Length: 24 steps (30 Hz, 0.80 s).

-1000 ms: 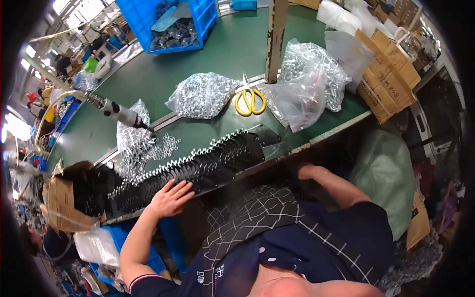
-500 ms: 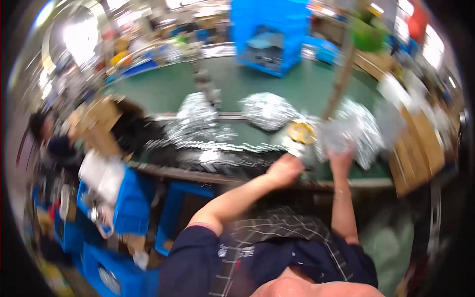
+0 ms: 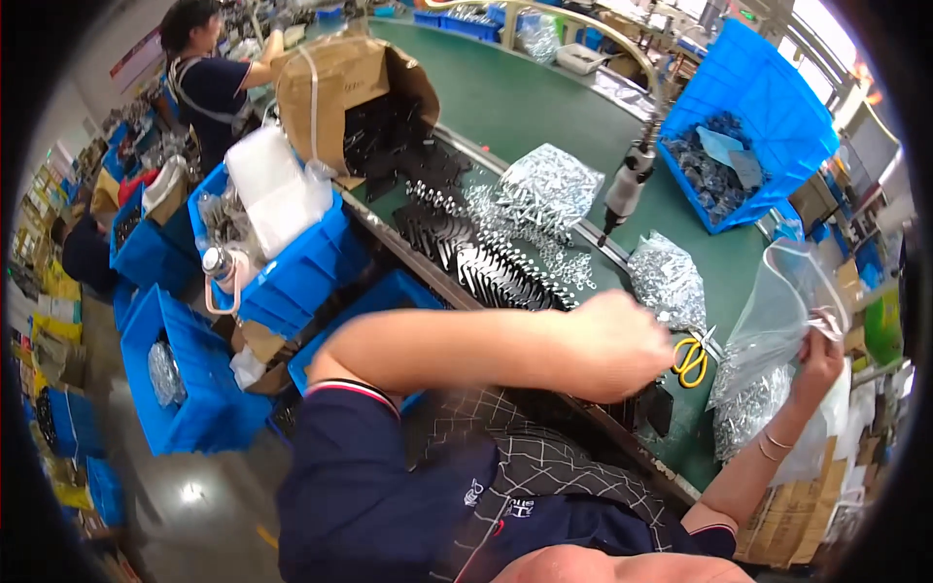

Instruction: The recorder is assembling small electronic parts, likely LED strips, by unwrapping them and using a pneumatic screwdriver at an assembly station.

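Note:
My right hand [image 3: 824, 358] pinches the upper edge of a clear plastic bag [image 3: 777, 301], which hangs open to its left. The bag's lower end reaches a clear bag of small silver parts [image 3: 753, 408] on the bench. My left hand [image 3: 622, 345] is closed in a fist above the bench's near edge; whatever it may hold is hidden. Yellow-handled scissors [image 3: 691, 361] lie just right of that fist. Beyond it are a bag of silver parts [image 3: 667, 282] and rows of black pieces with silver hardware [image 3: 501, 272]. A heaped bag of silver screws [image 3: 552, 189] sits farther back.
A power screwdriver [image 3: 630, 185] hangs over the green bench [image 3: 476, 83]. A tilted blue bin [image 3: 748, 107] stands at the back right. At left, a cardboard box [image 3: 335, 83] spills black parts. Blue crates [image 3: 301, 282] stand below, and a co-worker [image 3: 209, 87] is beyond.
The view has turned, shifting the bench in the picture. My right hand has moved outward to the right with the clear bag raised. My left hand stays closed, its forearm now across the near edge.

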Motion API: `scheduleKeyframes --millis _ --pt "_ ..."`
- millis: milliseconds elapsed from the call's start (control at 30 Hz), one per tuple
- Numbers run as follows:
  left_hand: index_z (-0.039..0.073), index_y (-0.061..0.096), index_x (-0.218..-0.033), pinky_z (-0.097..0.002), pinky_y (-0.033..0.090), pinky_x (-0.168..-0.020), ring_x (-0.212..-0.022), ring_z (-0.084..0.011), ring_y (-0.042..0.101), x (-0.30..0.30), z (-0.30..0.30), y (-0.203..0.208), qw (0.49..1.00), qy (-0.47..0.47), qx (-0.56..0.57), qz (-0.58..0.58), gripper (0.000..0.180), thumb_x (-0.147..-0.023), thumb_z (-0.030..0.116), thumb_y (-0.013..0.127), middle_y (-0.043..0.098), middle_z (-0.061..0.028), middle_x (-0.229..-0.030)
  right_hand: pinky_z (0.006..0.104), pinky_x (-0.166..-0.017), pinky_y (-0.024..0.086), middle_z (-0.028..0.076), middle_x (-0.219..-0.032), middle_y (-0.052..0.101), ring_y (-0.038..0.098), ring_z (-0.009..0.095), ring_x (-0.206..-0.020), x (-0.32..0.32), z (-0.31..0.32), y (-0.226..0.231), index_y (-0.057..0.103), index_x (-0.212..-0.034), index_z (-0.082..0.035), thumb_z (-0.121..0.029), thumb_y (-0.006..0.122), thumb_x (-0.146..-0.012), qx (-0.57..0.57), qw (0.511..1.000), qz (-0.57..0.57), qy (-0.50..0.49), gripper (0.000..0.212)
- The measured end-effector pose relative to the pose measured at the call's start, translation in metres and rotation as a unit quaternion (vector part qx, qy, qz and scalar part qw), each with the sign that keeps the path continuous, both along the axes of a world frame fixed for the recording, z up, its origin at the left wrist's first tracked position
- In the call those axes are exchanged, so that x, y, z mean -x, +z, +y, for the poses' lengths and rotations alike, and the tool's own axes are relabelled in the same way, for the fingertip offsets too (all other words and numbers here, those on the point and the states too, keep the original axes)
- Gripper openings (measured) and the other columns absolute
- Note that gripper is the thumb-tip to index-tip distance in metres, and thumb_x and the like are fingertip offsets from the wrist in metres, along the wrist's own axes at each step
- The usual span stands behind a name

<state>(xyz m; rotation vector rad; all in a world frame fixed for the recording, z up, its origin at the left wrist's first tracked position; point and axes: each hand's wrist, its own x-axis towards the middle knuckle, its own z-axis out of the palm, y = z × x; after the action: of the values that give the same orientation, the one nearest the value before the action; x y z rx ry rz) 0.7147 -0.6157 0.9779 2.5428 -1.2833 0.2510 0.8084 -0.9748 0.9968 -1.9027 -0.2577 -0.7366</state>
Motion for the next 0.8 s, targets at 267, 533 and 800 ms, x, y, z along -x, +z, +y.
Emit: scheduleKeyframes --millis 267,533,800 --pt "0.005 0.063 -0.105 -0.0399 0.05 -0.074 -0.088 -0.0258 0.061 0.015 0.078 0.07 0.983 0.176 -0.034 0.027 0.035 -0.072 0.017 0.061 0.062 -0.0135 -0.091 0.0367 -0.058 0.043 0.008 -0.073 0.061 0.054 0.023 -0.064 -0.04 0.189 0.058 0.068 -0.077 -0.004 0.001 0.055 -0.062 -0.061 0.978 0.074 0.185 0.021" --pt "0.008 0.063 -0.105 -0.0404 0.049 -0.074 -0.085 -0.0254 0.06 0.051 0.155 0.048 0.94 0.34 0.009 -0.036 0.035 -0.071 0.017 0.059 0.062 -0.0122 -0.094 0.0316 -0.052 0.044 0.008 -0.066 0.061 0.054 0.02 -0.059 -0.035 0.384 0.064 0.069 -0.074 -0.002 -0.005 0.059 -0.077 -0.143 0.91 0.116 0.372 0.011" --pt "0.01 0.064 -0.105 -0.0409 0.047 -0.074 -0.081 -0.0251 0.059 0.127 0.194 0.036 0.892 0.45 0.017 -0.038 0.036 -0.07 0.016 0.057 0.062 -0.0109 -0.097 0.0221 -0.064 0.041 0.006 -0.089 0.058 0.052 0.01 -0.075 -0.086 0.497 0.032 0.055 -0.101 -0.001 -0.014 0.053 -0.092 -0.098 0.641 0.21 0.732 0.017"
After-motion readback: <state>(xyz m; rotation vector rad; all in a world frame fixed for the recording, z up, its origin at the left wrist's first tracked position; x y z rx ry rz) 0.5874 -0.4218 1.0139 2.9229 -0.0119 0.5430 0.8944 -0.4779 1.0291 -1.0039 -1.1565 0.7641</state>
